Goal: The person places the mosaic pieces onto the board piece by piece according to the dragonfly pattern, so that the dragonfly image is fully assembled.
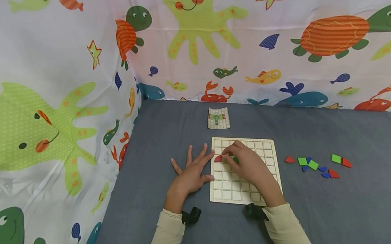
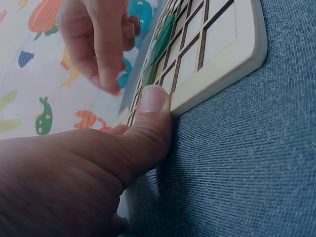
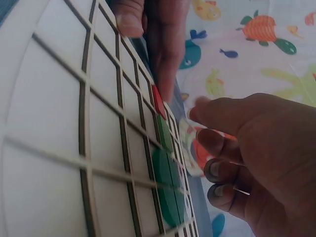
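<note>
A pale wooden grid board lies on the dark cloth. My left hand spreads its fingers at the board's left side; in the left wrist view its thumb rests against the board's edge. Above the board's upper part is my right hand, its fingers loosely bent, with no piece visible between them in the right wrist view. Below the right hand, a red piece, a light green piece and dark green rounded pieces sit in a row of grid cells. In the head view the right hand partly covers them.
Loose red, green and blue pieces lie right of the board, including a red one and a green square. A small pattern card lies beyond the board. A printed sea-animal curtain hangs behind and at left.
</note>
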Demonstrator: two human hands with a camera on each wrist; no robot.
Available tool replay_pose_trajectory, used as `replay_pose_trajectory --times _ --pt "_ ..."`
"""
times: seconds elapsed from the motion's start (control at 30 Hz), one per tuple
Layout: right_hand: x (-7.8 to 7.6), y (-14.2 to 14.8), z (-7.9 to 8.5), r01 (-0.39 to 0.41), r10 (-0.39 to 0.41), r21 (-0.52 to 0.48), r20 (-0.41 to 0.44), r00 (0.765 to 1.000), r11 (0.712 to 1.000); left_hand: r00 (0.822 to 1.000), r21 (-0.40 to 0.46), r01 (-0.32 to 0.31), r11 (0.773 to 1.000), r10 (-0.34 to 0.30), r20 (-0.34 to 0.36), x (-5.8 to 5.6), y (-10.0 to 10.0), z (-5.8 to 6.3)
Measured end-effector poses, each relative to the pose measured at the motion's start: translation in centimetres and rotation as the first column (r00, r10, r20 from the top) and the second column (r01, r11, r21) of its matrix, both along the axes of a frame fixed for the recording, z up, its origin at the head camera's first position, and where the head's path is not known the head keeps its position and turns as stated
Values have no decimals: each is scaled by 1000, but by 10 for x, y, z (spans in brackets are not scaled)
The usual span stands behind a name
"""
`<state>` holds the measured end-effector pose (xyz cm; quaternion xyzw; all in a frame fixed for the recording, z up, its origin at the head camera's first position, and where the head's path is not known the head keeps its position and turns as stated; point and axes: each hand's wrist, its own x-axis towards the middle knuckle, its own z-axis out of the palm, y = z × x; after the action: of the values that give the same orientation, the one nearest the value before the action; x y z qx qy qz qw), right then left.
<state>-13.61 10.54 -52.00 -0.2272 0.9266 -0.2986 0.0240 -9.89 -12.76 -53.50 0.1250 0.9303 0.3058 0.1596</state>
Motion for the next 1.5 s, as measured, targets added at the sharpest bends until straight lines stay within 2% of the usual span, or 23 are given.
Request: replay_pose_trajectory --times 0.27,0.43,0.57,0.67,0.9,1.03,1.27,1.5 --pt "4 46 -3 125 -126 -52 -16 992 991 1000 -6 9 1000 -9 14 -1 2 -1" --pt "11 78 -7 221 -225 -68 -54 973 973 1000 16 -1 1000 1 8 0 0 -4" --pt "20 101 -13 297 -300 -71 -46 953 952 1000 28 -10 1000 9 13 4 -3 -4" --pt "28 119 -17 369 -372 -54 -54 927 928 1000 24 -9 1000 9 22 7 -4 -4" --pt "33 153 -17 551 -550 21 -37 834 834 1000 27 -1 1000 1 8 4 -3 -6" --pt "36 168 -16 584 -583 33 -35 812 811 1000 26 -6 1000 5 18 3 -2 -5" --pt "44 191 -11 615 -616 59 0 788 786 1000 35 -6 999 6 10 3 -1 -3" --pt "50 201 -9 636 -642 102 27 767 765 1000 29 0 1000 0 8 1 2 -1"
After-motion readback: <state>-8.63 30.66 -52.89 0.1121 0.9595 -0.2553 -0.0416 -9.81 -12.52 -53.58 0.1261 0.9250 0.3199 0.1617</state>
